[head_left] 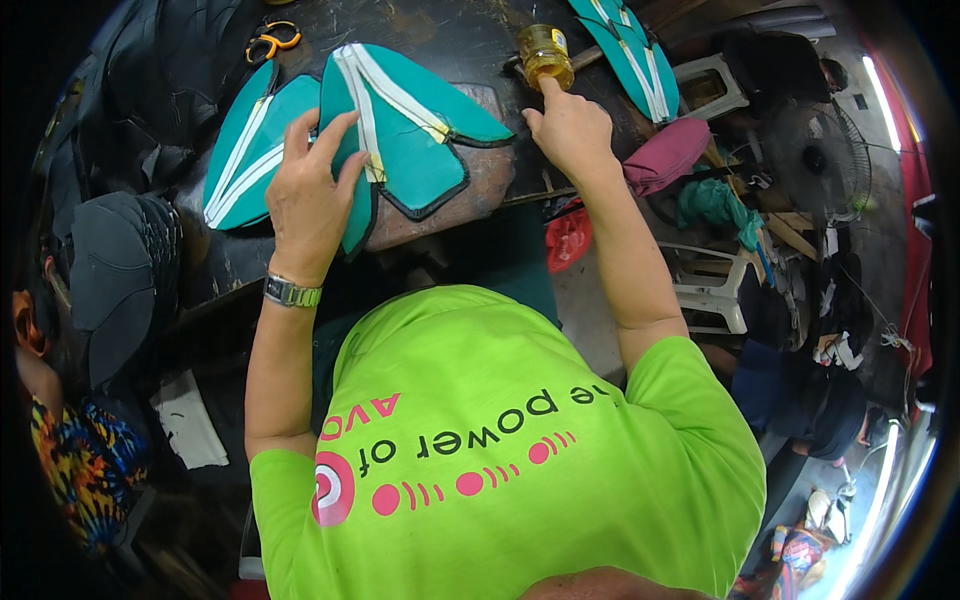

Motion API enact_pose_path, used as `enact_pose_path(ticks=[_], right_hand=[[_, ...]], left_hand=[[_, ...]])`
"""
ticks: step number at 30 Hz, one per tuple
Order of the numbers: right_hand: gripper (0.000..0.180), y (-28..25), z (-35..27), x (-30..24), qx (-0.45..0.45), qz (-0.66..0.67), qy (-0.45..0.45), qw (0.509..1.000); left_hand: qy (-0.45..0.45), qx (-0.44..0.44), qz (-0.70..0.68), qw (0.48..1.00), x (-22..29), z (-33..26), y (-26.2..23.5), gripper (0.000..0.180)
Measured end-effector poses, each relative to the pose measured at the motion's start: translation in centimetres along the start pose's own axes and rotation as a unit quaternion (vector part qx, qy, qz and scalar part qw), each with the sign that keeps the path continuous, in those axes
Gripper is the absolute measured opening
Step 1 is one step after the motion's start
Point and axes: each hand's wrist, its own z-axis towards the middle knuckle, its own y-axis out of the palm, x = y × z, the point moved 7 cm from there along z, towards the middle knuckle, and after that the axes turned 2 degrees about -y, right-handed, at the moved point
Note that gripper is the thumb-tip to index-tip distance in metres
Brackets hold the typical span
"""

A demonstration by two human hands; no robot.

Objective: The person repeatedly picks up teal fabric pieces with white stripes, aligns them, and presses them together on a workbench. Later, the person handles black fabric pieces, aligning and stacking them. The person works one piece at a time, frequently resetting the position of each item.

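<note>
The amber jar is met by the empty right hand's extended forefinger, right of the teal panel touched by the left hand's parted fingers

Black tabletop lies open between the white-striped teal panel and the amber jar, which blocks the right hand ahead.

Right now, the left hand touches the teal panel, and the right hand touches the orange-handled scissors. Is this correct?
Not the scissors: the head view shows the right hand at the amber jar. The left hand does touch the teal panel.
</note>
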Motion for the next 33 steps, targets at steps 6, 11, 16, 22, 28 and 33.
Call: enact_pose_path(ticks=[6, 11, 16, 22, 28, 33], right_hand=[[0.032, -3.8, -3.5, -2.6, 0.154, 0.079, -0.123, 0.977], [0.035, -1.6, -5.2, -6.8, 0.166, 0.210, -0.296, 0.917], [0.048, 2.5, -5.2, -7.4, 0.128, 0.064, -0.252, 0.957], [0.043, 3.4, -4.8, -6.1, 0.063, 0.161, -0.272, 0.947], [0.040, 2.8, -7.0, -5.1, 0.078, 0.170, -0.301, 0.935], [0.038, 1.4, -8.1, -5.5, 0.161, 0.180, -0.328, 0.913]], left_hand=[[-0.007, -0.019, 0.003, 1.000, -0.9, 2.1, 1.3, 0.040], [0.005, -0.005, -0.024, 1.000, -1.5, 2.3, 2.2, 0.037], [0.003, -0.005, -0.037, 0.999, -2.0, 2.0, 2.4, 0.036], [0.004, 0.001, -0.053, 0.999, -2.2, 1.8, 2.5, 0.036], [-0.032, -0.016, -0.071, 0.997, -2.8, 1.8, 2.9, 0.036], [-0.034, -0.026, -0.072, 0.996, -2.9, 1.8, 3.1, 0.036]])
